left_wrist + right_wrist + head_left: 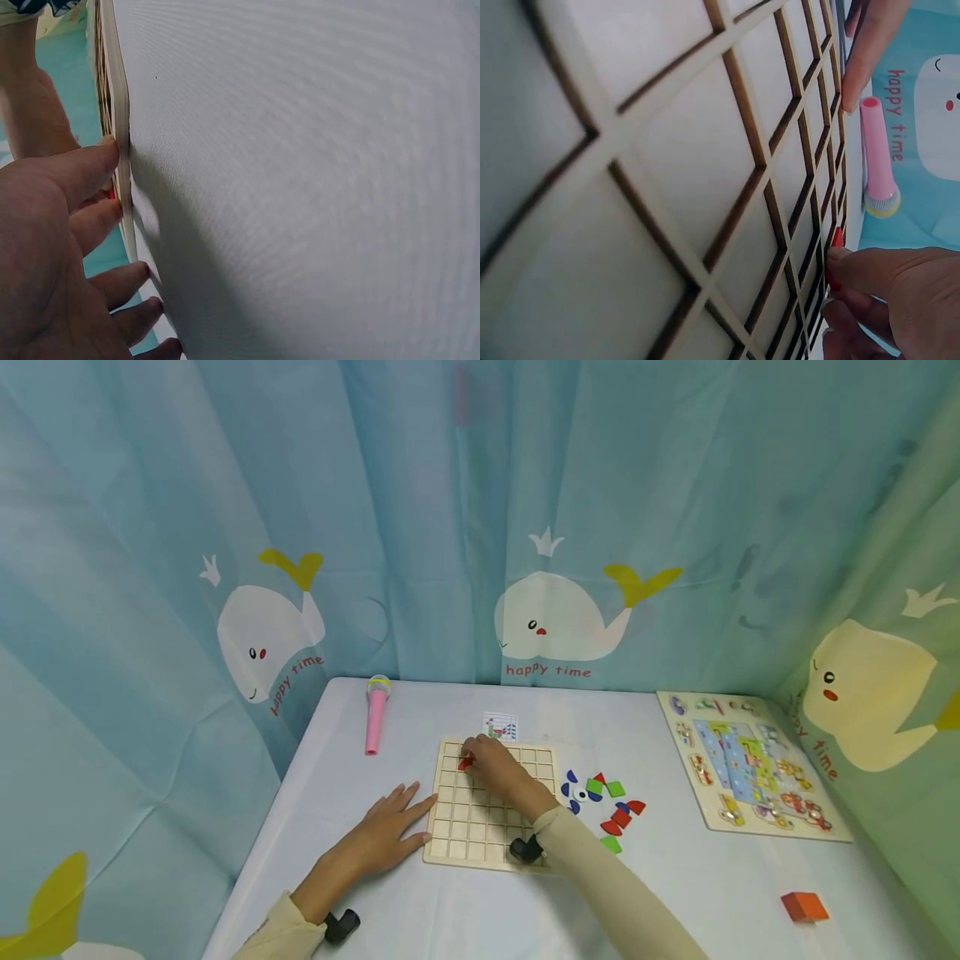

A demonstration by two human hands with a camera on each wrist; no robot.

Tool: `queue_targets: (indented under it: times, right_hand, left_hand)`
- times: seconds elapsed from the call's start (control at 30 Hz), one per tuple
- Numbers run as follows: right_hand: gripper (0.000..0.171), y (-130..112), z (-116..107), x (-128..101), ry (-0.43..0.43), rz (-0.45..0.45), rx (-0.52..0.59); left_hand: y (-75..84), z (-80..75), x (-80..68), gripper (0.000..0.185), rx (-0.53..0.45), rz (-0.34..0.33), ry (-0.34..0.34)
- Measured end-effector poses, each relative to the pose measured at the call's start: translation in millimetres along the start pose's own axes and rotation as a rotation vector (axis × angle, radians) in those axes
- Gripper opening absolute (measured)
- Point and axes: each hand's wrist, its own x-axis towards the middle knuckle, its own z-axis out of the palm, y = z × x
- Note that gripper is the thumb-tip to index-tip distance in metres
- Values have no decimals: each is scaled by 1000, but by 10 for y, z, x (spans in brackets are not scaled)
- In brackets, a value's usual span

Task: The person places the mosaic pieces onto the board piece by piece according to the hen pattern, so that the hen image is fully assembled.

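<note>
A wooden grid board (465, 835) lies flat on the white table (675, 877). My right hand (471, 753) reaches over the board's far left cells and pinches a small red piece (466, 763) that sits against the grid. In the right wrist view the fingertips (855, 274) hold the red piece (837, 238) at the board (667, 172). My left hand (408, 810) lies flat on the table with straight fingers, touching the board's left edge. In the left wrist view those fingers (90, 169) press on the board's edge (120, 135).
Several loose coloured pieces (603, 802) lie right of the board. A pink toy microphone (376, 714) and a small picture card (500, 726) lie behind it. A picture puzzle board (750, 764) and an orange block (804, 907) sit at the right. Whale-print curtains surround the table.
</note>
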Motion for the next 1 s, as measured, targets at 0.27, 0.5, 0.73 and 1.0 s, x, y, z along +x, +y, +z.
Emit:
queue_targets:
  times: [0.27,0.5,0.73,1.0]
  right_hand:
    - [4,20,-7,-54,29,-35,-56]
    - [8,32,-6,-63,56,-53,-51]
    - [9,43,3,-89,83,-98,-83]
    - [19,121,-226,-322,80,-54,-27]
  left_hand:
    - [7,6,-12,60,7,8,1]
    - [11,-5,-12,60,-17,17,3]
    - [14,-1,-11,59,-19,22,5]
    - [36,-15,-20,60,-13,0,0]
